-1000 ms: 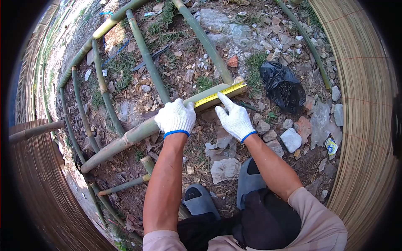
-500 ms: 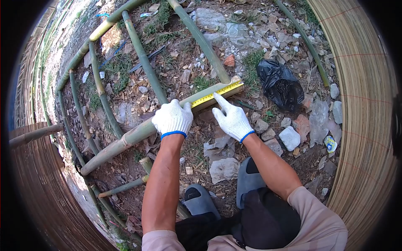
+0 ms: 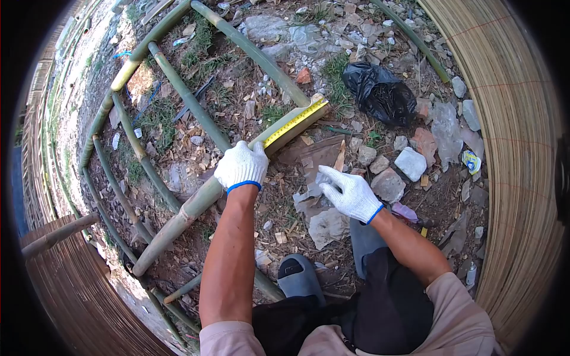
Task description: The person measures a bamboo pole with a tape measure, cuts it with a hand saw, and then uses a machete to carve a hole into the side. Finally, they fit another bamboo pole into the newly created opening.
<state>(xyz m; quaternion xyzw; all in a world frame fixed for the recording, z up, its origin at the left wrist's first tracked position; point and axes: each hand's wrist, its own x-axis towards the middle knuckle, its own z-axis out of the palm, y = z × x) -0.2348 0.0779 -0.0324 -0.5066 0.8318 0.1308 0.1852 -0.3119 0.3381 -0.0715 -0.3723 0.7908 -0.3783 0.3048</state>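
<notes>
My left hand point(image 3: 242, 165), in a white knit glove with a blue cuff, is closed over a thick green bamboo pole point(image 3: 205, 197) and the near end of a yellow tape measure point(image 3: 293, 124). The tape's blade runs straight along the pole to its notched far end; any case is hidden under the glove. My right hand point(image 3: 352, 194), gloved the same way, hovers below the pole's far end, apart from it. Its index finger is stretched out, its thumb stands apart, and it holds nothing that I can see.
Bamboo crosspieces point(image 3: 191, 98) join the thick pole to another long pole point(image 3: 124, 76), like a ladder frame. A black plastic bag point(image 3: 380, 95), stones point(image 3: 410, 164) and wood chips litter the ground. Slatted bamboo matting point(image 3: 516, 148) stands at right. My grey slippers point(image 3: 300, 277) are below.
My right hand has lifted off the tape and drawn back toward me, down and to the right. The left hand stays on the pole and tape. The view has shifted slightly.
</notes>
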